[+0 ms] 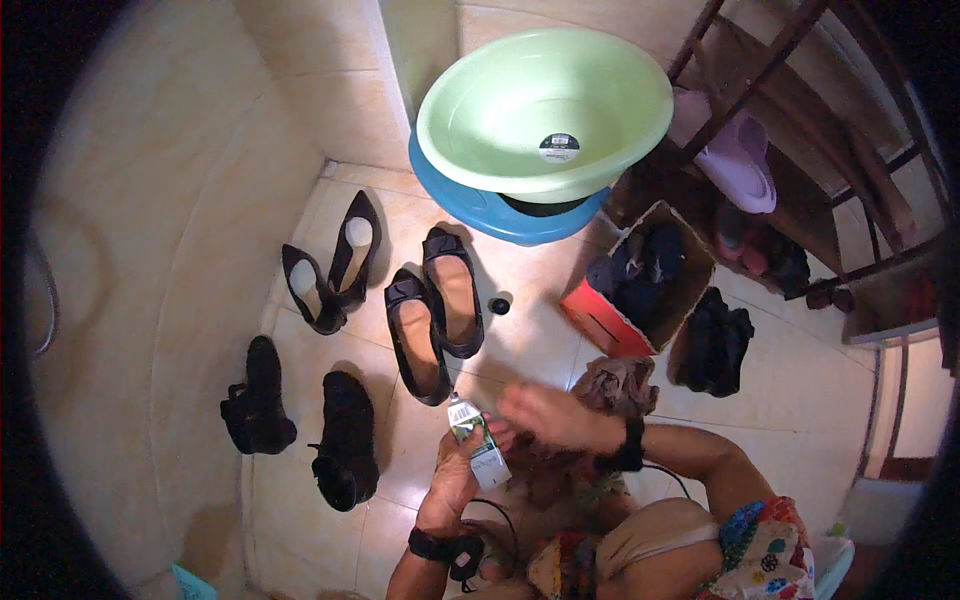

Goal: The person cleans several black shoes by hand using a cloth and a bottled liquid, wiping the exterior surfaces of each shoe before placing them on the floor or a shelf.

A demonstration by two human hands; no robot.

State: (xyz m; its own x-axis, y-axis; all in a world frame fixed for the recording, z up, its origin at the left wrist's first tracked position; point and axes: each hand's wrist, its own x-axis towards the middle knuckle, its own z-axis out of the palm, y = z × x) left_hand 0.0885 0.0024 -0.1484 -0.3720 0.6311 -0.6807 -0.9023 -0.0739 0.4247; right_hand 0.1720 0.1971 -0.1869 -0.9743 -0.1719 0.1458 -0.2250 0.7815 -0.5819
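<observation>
My left hand [458, 468] grips a white squeeze tube [478, 445] with a green-patterned label. Its narrow nozzle points up, away from me, and has no cap on it. Just to the right is my right hand [560, 415], blurred by motion, with its fingers stretched toward the tube and nothing visible in them. Beyond the tube's tip stands a pair of black flat shoes [455, 300] with bows and tan insoles. A small round black piece [500, 306], perhaps a cap, lies on the tiles beside them.
Black pointed shoes [352, 250] and black ankle boots [345, 440] stand at left. A pale green basin [450, 130] rests on a blue one [520, 226]. An open red-sided box [605, 325] of dark items, brown crumpled material [615, 385] and a shoe rack [800, 200] are at right.
</observation>
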